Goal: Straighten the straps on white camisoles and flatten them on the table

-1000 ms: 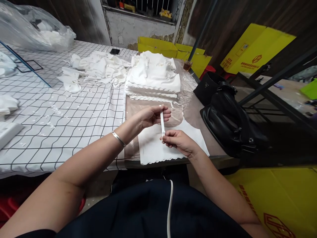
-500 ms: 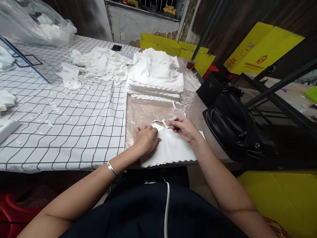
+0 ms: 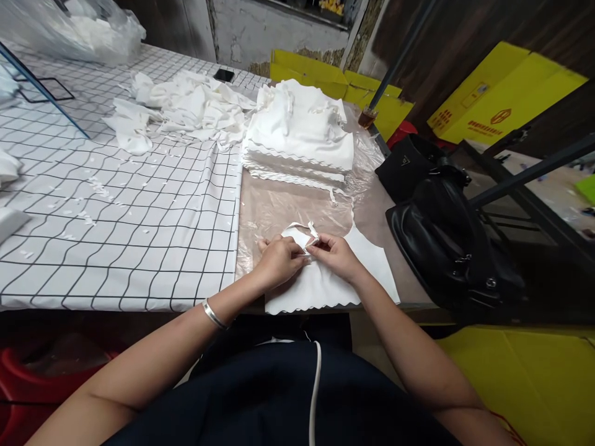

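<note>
A white garment with a scalloped hem (image 3: 320, 291) lies flat at the table's front edge. Its thin white strap (image 3: 297, 225) loops up behind my hands. My left hand (image 3: 280, 260) rests on the garment's left part, fingers curled and closed on its upper edge. Close beside it, my right hand (image 3: 335, 255) pinches the strap's end between thumb and forefinger. The fingertips of both hands almost meet, and what lies exactly between them is partly hidden.
Beyond my hands stands a stack of folded white garments (image 3: 297, 133). Loose white garments (image 3: 195, 108) lie heaped to its left on the checked tablecloth (image 3: 186, 241), among small white scraps. A black handbag (image 3: 446, 235) sits on the right, a glass of brown drink (image 3: 367, 116) behind it.
My right hand has come left and down with the strap, close to my left hand. More of the garment's right side shows. The view has shifted slightly.
</note>
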Action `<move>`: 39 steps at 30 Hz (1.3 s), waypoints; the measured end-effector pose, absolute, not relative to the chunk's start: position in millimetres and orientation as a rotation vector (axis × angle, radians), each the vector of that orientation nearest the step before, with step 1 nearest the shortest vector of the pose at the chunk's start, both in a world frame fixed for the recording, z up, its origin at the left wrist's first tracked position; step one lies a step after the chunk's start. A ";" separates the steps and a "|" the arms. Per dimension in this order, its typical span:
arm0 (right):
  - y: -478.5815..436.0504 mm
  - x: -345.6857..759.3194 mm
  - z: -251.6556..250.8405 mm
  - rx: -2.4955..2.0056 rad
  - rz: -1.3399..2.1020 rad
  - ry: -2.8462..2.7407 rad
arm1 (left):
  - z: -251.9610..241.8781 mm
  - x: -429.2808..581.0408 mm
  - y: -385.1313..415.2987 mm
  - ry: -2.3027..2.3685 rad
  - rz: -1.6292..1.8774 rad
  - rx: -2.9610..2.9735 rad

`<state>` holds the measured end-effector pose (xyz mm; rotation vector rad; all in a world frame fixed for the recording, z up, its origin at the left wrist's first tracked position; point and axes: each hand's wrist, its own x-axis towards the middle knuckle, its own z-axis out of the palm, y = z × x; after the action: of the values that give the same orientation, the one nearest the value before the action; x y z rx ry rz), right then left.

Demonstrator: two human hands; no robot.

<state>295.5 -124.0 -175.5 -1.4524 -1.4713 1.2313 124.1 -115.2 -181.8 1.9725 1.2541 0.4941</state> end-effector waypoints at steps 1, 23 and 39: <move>-124.3 295.2 -175.9 -1.451 1.236 -1.483 | -181.5 124.0 -115.2 1.253 0.496 1.967; -131.0 298.6 -159.8 -1.513 0.704 -2.097 | -188.3 127.9 -117.2 1.300 0.494 2.035; 1.3 263.7 -131.3 -1.366 1.730 -0.775 | -228.7 77.3 -182.1 0.742 0.366 2.966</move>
<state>263.7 1.3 -131.3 -1.3656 -0.7746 1.7302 77.3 -182.1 -228.7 2.9660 0.7415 0.3663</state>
